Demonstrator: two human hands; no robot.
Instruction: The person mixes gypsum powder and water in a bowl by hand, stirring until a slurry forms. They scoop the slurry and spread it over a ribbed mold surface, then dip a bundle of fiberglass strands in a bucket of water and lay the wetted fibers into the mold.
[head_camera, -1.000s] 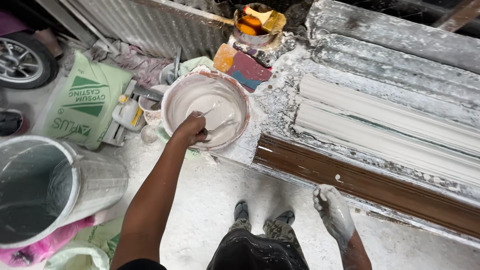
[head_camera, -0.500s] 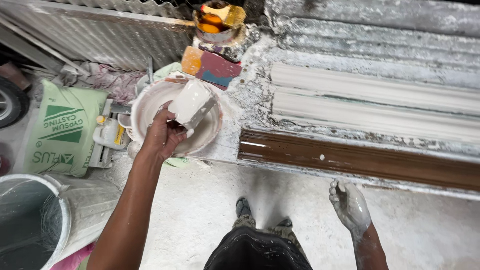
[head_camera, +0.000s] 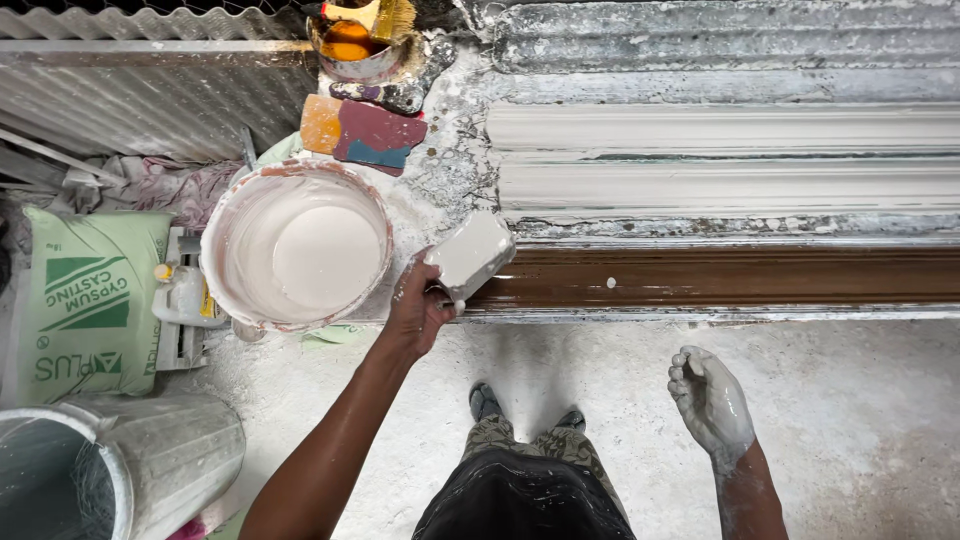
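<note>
You are holding a plaster-coated scoop (head_camera: 468, 254) in your left hand (head_camera: 418, 310), fingers wrapped round its lower end, and it is hanging between the white bucket (head_camera: 296, 246) of wet plaster and the near end of the brown mould (head_camera: 720, 278) on the bench (head_camera: 450, 170). Your right hand (head_camera: 712, 402) is hanging loose at your side, fingers lightly curled and holding nothing, caked in white. The step in hand looks like carrying a load of plaster from the bucket to the brown mould, whose groove is showing almost bare. The next move is calling for a steady, level carry along the groove and an even tip so the plaster is spreading rather than dripping over the front edge onto the floor (head_camera: 560, 360).
</note>
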